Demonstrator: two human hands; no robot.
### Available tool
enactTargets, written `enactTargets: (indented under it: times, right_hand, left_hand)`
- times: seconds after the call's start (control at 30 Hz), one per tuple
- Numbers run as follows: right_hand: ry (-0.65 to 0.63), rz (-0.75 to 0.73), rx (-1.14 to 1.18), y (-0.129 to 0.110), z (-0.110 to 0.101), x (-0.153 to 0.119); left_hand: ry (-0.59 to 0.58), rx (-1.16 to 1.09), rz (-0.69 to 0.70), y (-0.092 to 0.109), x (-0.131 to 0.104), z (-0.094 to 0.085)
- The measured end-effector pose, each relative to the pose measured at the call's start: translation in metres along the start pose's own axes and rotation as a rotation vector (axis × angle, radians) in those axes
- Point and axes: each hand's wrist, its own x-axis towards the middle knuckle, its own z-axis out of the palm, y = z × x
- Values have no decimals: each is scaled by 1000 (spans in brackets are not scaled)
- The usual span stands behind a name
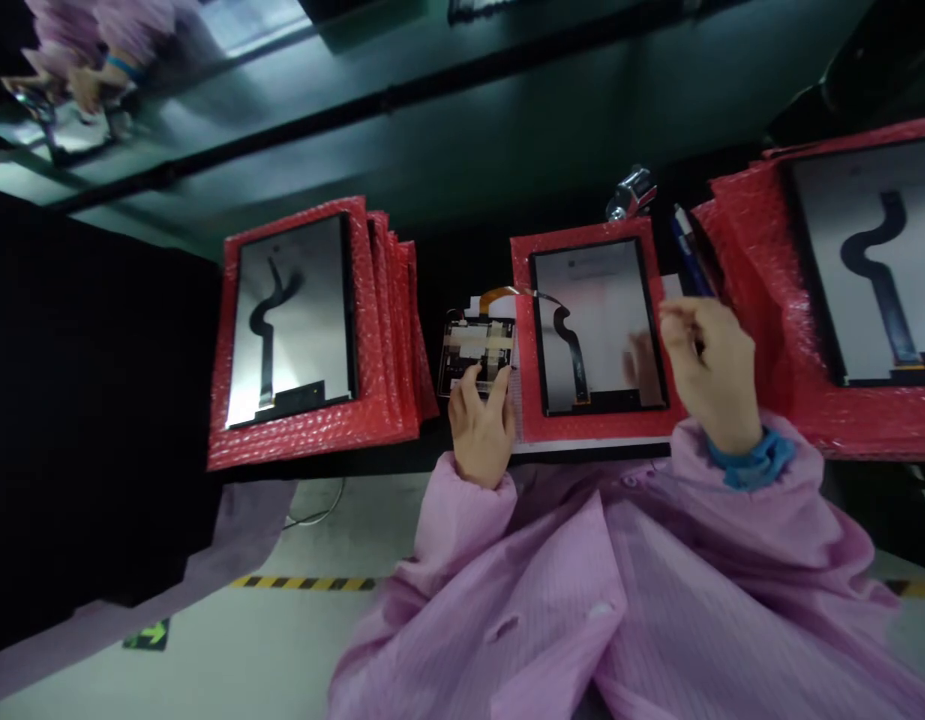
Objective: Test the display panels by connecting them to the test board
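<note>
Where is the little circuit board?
Head view, centre: the circuit board lies under the left hand, between the left red stack and middle screen panel.

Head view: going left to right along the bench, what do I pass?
Left panel stack → circuit board under left hand → middle panel → right hand → right panel stack.

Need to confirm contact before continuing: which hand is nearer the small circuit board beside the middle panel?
Left. The left hand rests its fingers on the circuit board. The right hand is off to the far side of the middle panel, apart from the board.
</note>
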Motion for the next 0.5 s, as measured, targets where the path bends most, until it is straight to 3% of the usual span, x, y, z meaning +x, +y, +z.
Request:
enactTargets:
  times: [0.1, 0.2, 0.33, 0.5]
  right_hand:
    - [-98, 24, -82, 7, -3, -32]
    - [-104, 40, -108, 10, 3, -51]
    - [-88, 121, -57, 11, 10, -55]
    - [-148, 402, 232, 8, 0, -45]
  left_hand:
    - [49, -73, 36, 4, 3, -1]
    - [57, -180, 115, 16, 2, 1]
    - [-39, -235, 187, 34, -2, 5]
    - [-95, -232, 203, 39, -2, 0]
